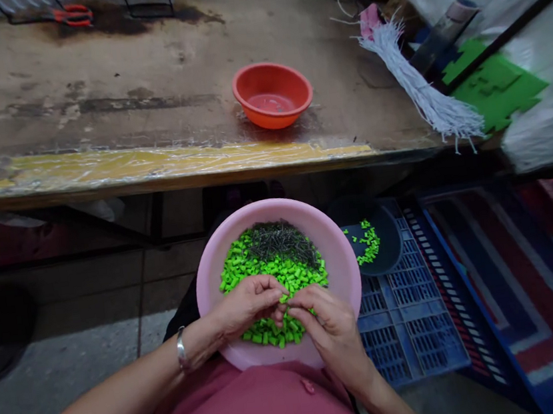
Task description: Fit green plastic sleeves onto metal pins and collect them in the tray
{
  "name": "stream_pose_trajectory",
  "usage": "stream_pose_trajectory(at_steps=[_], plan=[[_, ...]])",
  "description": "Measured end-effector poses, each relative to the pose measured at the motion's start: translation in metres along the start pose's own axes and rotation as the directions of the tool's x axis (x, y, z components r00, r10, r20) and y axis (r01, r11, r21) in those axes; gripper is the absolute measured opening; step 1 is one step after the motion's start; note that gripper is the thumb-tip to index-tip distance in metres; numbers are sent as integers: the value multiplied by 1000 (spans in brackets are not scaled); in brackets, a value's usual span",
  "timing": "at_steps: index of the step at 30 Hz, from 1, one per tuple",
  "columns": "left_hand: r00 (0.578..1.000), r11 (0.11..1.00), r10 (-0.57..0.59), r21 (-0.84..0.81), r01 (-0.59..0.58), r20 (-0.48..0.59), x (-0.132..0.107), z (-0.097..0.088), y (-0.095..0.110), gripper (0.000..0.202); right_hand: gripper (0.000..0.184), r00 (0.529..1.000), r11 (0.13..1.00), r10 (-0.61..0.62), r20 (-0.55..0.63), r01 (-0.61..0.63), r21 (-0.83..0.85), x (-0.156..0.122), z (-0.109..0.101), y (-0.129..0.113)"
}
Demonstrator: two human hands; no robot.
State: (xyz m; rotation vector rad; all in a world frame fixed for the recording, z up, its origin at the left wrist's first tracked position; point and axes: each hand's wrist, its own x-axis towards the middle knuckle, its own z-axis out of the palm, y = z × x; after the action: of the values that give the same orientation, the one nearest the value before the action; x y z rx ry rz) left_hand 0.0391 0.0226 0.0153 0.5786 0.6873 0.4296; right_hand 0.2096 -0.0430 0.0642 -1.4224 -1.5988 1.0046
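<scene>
A pink basin [269, 208] rests on my lap, filled with small bright green plastic pieces [269, 335]. On top of them, toward the far side, lies a heap of thin dark metal pins [283, 243]. Over the middle of the basin, my left hand [251, 304] pinches one green plastic piece [284, 299] between thumb and fingertips. My right hand [328, 325] meets it there, thumb and forefinger pressed together close to that piece. Whatever the right fingers hold is too small to make out.
An orange bowl [273, 96] stands on the worn wooden table [148, 68]. Red-handled pliers [74, 15] lie at the back left, a bundle of white cords [417, 82] at the right. Beside the basin, a dark bowl [387, 247] with green pieces sits on a blue crate [407, 332].
</scene>
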Motion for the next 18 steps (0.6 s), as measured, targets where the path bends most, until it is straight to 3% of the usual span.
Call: stream_pose_trajectory(at_steps=[7,18], plan=[[997,998,-68,-13,68,27,-4,-1,2,50,8,983,969,177,38,-181,169,3,0,4],[998,999,-35,19,34,61,-3,-3,-2,43,6,953,888,291,87,-303,346,7,4,15]])
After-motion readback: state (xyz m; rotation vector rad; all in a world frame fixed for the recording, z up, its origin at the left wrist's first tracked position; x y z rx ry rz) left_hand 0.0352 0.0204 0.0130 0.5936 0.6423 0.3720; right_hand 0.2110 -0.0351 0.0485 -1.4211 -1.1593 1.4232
